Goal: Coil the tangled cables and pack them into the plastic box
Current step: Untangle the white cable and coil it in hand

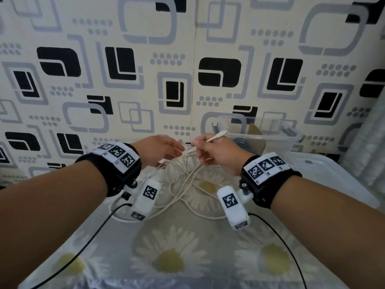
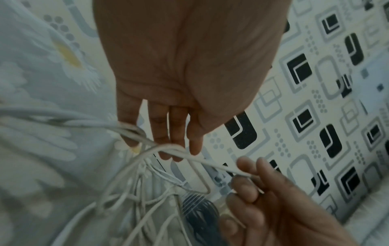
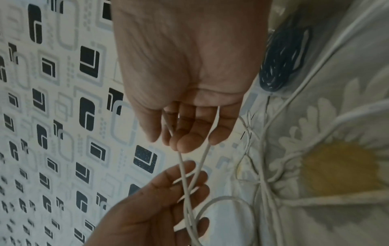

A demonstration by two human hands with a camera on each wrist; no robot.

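Hands close together above a daisy-print cloth over the worktop, both busy with a white cable. Right hand pinching the cable near its end, white plug poking up past the knuckles; in the right wrist view, two strands running down between those curled fingers. Left hand with fingers nearly straight and loose, strands lying across the fingertips in the left wrist view; no firm grip visible there. Rest of the white cable sprawled in tangled loops on the cloth just below and between both wrists. Clear plastic box standing at the back right against the patterned wall, beyond the right hand, with a coiled dark cable showing through its side. Translucent lid lying flat just right of the right wrist. Thin black leads trailing from both wrist cameras toward the near edge.
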